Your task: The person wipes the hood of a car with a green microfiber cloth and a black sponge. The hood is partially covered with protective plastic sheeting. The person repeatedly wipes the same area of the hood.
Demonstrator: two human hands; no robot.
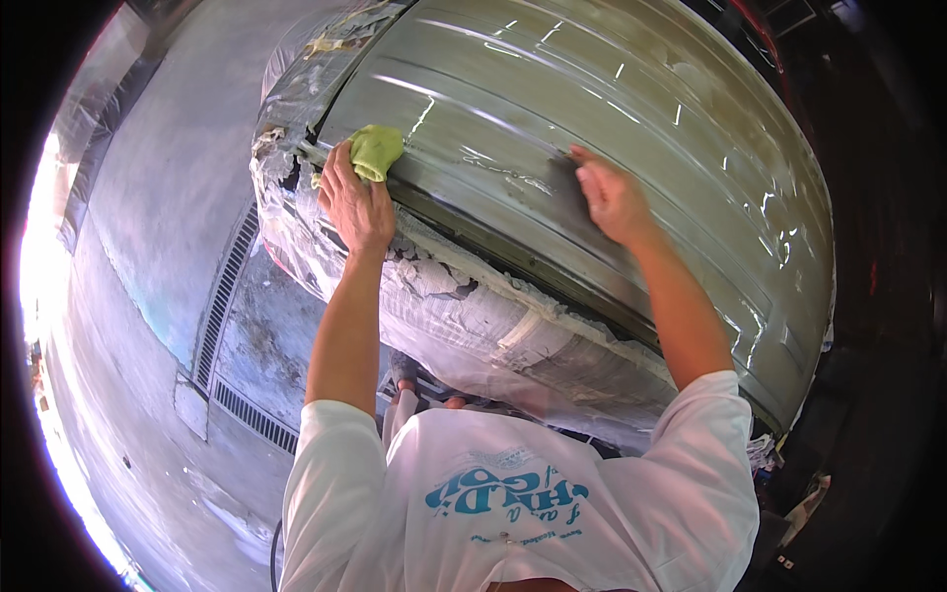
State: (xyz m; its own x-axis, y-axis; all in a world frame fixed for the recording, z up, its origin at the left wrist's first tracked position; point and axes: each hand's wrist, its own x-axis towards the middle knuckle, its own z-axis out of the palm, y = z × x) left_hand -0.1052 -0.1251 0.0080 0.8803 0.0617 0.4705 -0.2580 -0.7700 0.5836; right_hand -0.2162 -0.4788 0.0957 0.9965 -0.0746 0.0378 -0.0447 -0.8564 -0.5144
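A glossy grey-green vehicle roof (pixel 464 109) with long raised ribs stretches out in front of me. At its near left corner, my left hand (pixel 357 202) grips a bunched yellow-green cloth (pixel 377 150), which rests at the roof's edge. Farther right, my right hand (pixel 614 200) hovers over the panel with its fingers partly bent and apart, and nothing shows in it. A dark shadow lies beneath that hand; whether a fingertip touches the surface I cannot tell.
Crinkled plastic film and masking paper (pixel 473 316) cover the vehicle's side below the roof edge. More clear film (pixel 296 74) wraps the left end. On the left, a grey floor (pixel 148 227) is crossed by a slotted drain grate (pixel 229 296).
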